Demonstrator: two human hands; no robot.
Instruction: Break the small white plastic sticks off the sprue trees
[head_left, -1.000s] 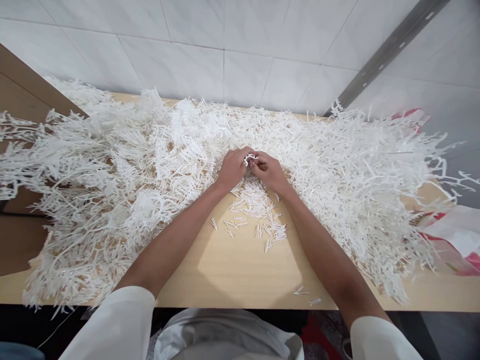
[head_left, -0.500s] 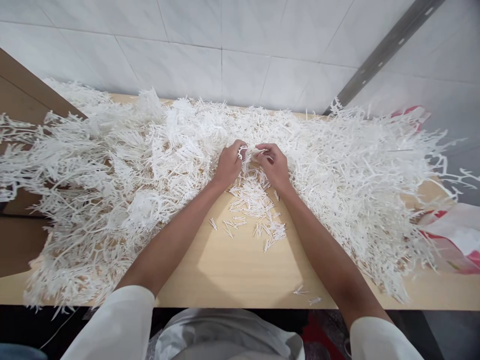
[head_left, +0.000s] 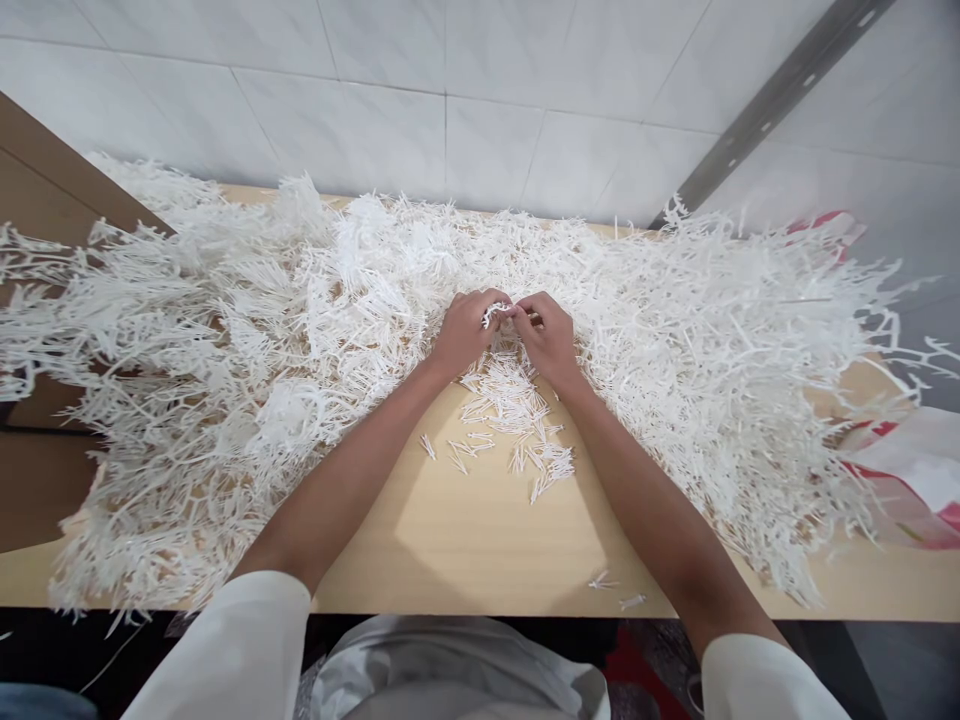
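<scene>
My left hand point(head_left: 469, 330) is closed around a white branched plastic piece point(head_left: 495, 314), whose thin twigs stick out between thumb and fingers. Right beside it, my right hand point(head_left: 546, 332) pinches at the same piece, fingertips against those of the left hand. What exactly the right fingertips grip is too small to make out. Below both hands lies a small heap of short white sticks point(head_left: 506, 395), with more scattered toward me. A large tangled mass of white branched pieces point(head_left: 352, 270) surrounds the hands on the left, back and right.
The pieces cover much of a light wooden table point(head_left: 465, 550). A cardboard box point(head_left: 45, 480) stands at the left. At the right edge lies a red and white plastic bag point(head_left: 911, 470). Behind are a tiled wall point(head_left: 375, 130) and a slanted metal bar point(head_left: 772, 110).
My hands have come together. The right hand moved left until its fingertips met the left hand's, and its fingers closed into a pinch. The loose sticks look unchanged.
</scene>
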